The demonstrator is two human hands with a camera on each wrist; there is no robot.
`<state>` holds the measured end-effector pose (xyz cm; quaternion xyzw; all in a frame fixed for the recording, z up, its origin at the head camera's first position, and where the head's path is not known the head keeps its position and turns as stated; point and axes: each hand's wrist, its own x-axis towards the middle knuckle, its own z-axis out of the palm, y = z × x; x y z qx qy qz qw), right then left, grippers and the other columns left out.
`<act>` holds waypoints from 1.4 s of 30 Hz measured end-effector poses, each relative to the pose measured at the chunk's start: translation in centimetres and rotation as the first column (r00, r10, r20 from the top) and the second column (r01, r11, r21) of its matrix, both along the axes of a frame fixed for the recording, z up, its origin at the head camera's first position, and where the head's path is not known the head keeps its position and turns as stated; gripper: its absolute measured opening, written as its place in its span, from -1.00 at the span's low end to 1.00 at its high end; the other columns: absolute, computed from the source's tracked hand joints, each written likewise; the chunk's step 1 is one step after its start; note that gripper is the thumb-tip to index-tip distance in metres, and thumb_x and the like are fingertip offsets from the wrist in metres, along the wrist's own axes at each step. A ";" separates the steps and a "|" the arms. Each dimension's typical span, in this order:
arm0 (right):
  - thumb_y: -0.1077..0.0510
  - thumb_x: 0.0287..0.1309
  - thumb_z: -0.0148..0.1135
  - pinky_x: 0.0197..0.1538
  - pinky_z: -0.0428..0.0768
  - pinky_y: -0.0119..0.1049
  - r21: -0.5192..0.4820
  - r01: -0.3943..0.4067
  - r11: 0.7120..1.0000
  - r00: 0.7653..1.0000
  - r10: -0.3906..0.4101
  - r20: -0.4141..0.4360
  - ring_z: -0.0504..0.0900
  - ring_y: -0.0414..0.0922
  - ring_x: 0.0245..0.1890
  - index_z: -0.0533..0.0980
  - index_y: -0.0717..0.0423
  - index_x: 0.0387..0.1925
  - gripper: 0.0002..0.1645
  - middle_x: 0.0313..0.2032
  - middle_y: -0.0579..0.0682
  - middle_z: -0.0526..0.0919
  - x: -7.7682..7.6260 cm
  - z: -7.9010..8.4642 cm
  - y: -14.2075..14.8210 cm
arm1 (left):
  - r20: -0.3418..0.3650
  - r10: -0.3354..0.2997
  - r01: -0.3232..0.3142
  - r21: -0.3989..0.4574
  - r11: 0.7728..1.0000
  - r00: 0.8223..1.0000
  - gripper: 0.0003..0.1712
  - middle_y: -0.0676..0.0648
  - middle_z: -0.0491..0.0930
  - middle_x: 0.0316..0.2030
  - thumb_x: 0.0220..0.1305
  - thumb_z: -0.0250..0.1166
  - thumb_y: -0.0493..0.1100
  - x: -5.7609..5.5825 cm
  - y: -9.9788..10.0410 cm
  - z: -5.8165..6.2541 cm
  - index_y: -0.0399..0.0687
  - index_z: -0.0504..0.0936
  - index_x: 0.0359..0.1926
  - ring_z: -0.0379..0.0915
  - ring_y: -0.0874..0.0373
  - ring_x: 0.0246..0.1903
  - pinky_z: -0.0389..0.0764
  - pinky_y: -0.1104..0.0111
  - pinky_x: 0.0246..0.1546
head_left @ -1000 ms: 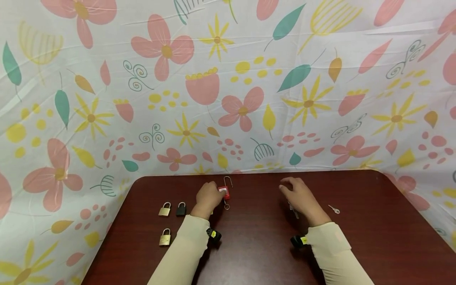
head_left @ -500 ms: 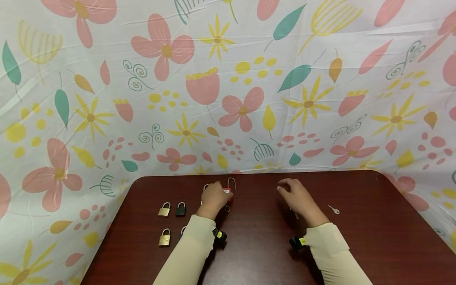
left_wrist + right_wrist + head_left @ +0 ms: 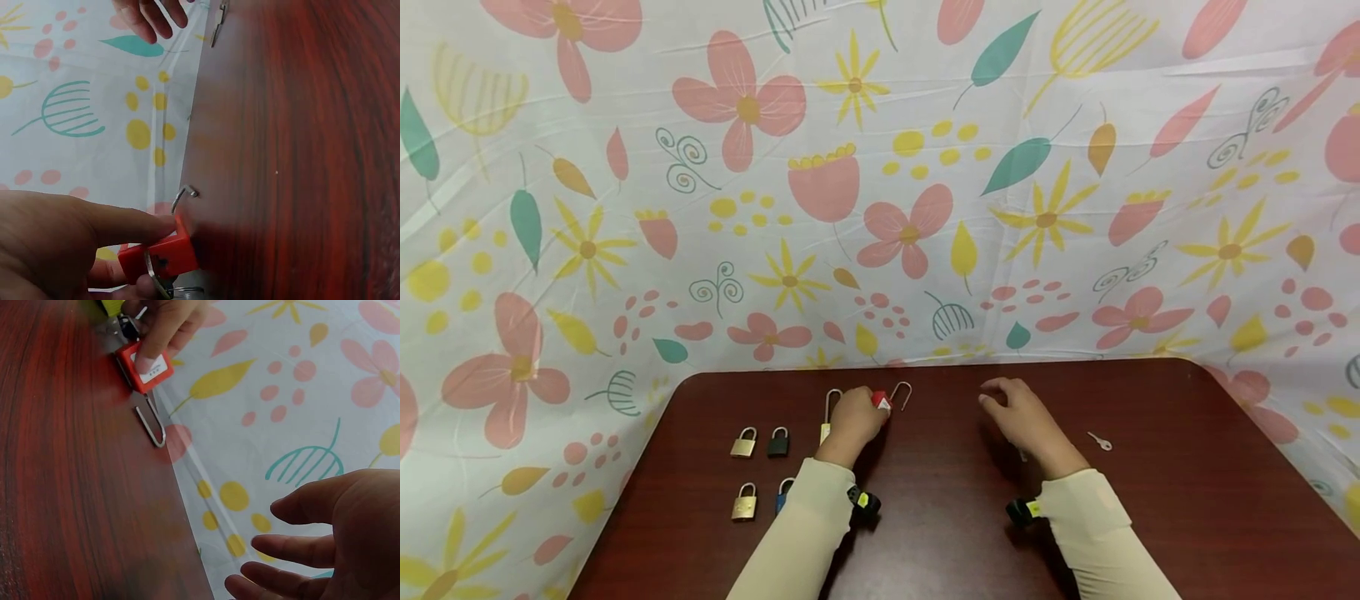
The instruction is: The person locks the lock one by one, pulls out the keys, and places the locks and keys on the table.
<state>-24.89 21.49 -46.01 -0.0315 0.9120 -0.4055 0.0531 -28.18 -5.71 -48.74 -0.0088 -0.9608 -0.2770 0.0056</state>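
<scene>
My left hand (image 3: 854, 423) pinches a red padlock (image 3: 882, 401) between thumb and fingers, near the far edge of the table. Its shackle (image 3: 903, 393) stands open and points away to the right. In the left wrist view, a metal ring (image 3: 156, 275) hangs by the keyhole side of the red body (image 3: 181, 253). The right wrist view shows a white label (image 3: 154, 369) on the padlock, partly under the thumb. My right hand (image 3: 1024, 421) hovers over the table, holding nothing, its fingers relaxed and apart. A key (image 3: 1022, 455) lies mostly hidden beneath it.
Left of my left hand lies a yellow padlock (image 3: 826, 431) with a long shackle. Farther left are brass padlocks (image 3: 743, 448), a black padlock (image 3: 778, 448) and a blue padlock (image 3: 781, 497) partly behind the sleeve. Another key (image 3: 1100, 441) lies at right. A flowered cloth (image 3: 925, 317) hangs behind the table.
My left hand has moved a little right with the red padlock, which has turned so its shackle leans right. The yellow padlock has come into view. My right hand has drifted slightly left.
</scene>
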 end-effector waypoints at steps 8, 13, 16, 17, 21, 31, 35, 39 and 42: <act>-0.04 0.49 0.04 -0.54 0.56 -0.18 0.055 -0.027 0.998 0.998 0.030 -0.049 0.57 0.07 -0.14 0.42 0.20 0.27 -0.48 0.25 0.31 0.38 -0.1 -0.1 -0.1 | -0.021 -0.005 0.006 0.071 0.997 1.000 -0.80 -0.13 0.68 -0.41 0.19 0.39 -0.13 0.6 -0.2 -0.2 -0.19 0.64 -0.36 0.46 0.07 -0.48 0.51 0.23 -0.38; -0.02 0.49 0.04 -0.30 0.61 -0.16 0.081 -0.037 0.996 0.997 0.042 -0.069 0.56 0.13 -0.01 0.45 0.19 0.25 -0.51 0.22 0.28 0.43 -0.1 -0.1 -0.2 | 0.009 0.000 -0.001 0.140 0.990 1.000 -0.77 -0.13 0.70 -0.32 0.21 0.40 -0.14 1.1 -0.1 0.0 -0.20 0.65 -0.21 0.49 0.07 -0.41 0.53 0.24 -0.32; -0.01 0.49 0.05 -0.12 0.64 -0.02 0.093 -0.046 0.995 0.995 0.054 -0.081 0.56 0.16 0.05 0.47 0.19 0.24 -0.53 0.22 0.28 0.46 -0.1 -0.2 -0.3 | 0.051 -0.008 -0.002 0.193 0.981 0.999 -0.71 -0.14 0.70 -0.26 0.20 0.41 -0.14 1.4 -0.2 0.1 -0.21 0.65 -0.11 0.50 0.07 -0.36 0.53 0.26 -0.32; -0.01 0.49 0.05 -0.01 0.61 0.00 0.101 -0.049 0.994 0.994 0.058 -0.090 0.56 0.16 0.08 0.48 0.19 0.23 -0.53 0.21 0.27 0.47 -0.1 -0.2 -0.3 | 0.064 -0.013 -0.001 0.210 0.978 0.998 -0.70 -0.14 0.69 -0.25 0.20 0.42 -0.14 1.5 -0.2 0.1 -0.21 0.65 -0.10 0.50 0.07 -0.35 0.53 0.27 -0.32; 0.00 0.50 0.05 0.16 0.54 0.15 0.086 -0.067 0.994 0.993 0.075 -0.091 0.52 0.22 0.19 0.48 0.20 0.24 -0.53 0.22 0.27 0.48 0.0 -0.2 -0.5 | 0.102 -0.038 0.006 0.299 0.954 0.994 -0.70 -0.12 0.67 -0.25 0.20 0.41 -0.15 1.9 -0.5 0.2 -0.21 0.65 -0.10 0.47 0.11 -0.35 0.49 0.35 -0.38; -0.02 0.50 0.06 0.26 0.44 0.24 0.054 -0.121 0.991 0.986 0.126 -0.106 0.43 0.27 0.33 0.46 0.16 0.28 -0.51 0.29 0.26 0.47 0.3 0.1 -2.0 | 0.163 -0.169 0.029 0.631 0.775 0.972 -0.69 -0.10 0.56 -0.31 0.24 0.37 -0.23 4.0 -0.6 1.3 -0.30 0.59 -0.05 0.43 0.15 -0.46 0.54 0.29 -0.48; -0.05 0.49 0.08 0.26 0.45 0.22 0.039 -0.139 0.989 0.982 0.143 -0.125 0.45 0.23 0.32 0.46 0.10 0.29 -0.51 0.29 0.21 0.50 0.6 0.2 -2.7 | 0.195 -0.224 0.025 0.700 0.714 0.955 -0.67 -0.03 0.53 -0.34 0.29 0.35 -0.19 4.9 -0.4 1.8 -0.28 0.58 0.00 0.42 0.16 -0.49 0.54 0.29 -0.46; -0.08 0.48 0.09 0.25 0.48 0.19 -0.010 -0.158 0.987 0.980 0.155 -0.126 0.51 0.18 0.28 0.37 0.09 0.38 -0.42 0.31 0.19 0.50 0.9 0.2 -3.5 | 0.204 -0.266 0.025 0.750 0.661 0.942 -0.67 0.01 0.53 -0.35 0.30 0.34 -0.18 5.8 -0.3 2.1 -0.27 0.57 0.01 0.45 0.17 -0.48 0.55 0.34 -0.42; -0.10 0.48 0.09 0.26 0.50 0.17 -0.089 -0.177 0.980 0.979 0.165 -0.120 0.53 0.17 0.27 0.25 0.08 0.47 -0.33 0.33 0.21 0.47 1.2 0.2 -4.4 | 0.206 -0.291 0.030 0.768 0.640 0.934 -0.67 0.00 0.54 -0.33 0.31 0.33 -0.17 6.6 -0.4 2.4 -0.26 0.56 0.02 0.48 0.17 -0.46 0.62 0.28 -0.37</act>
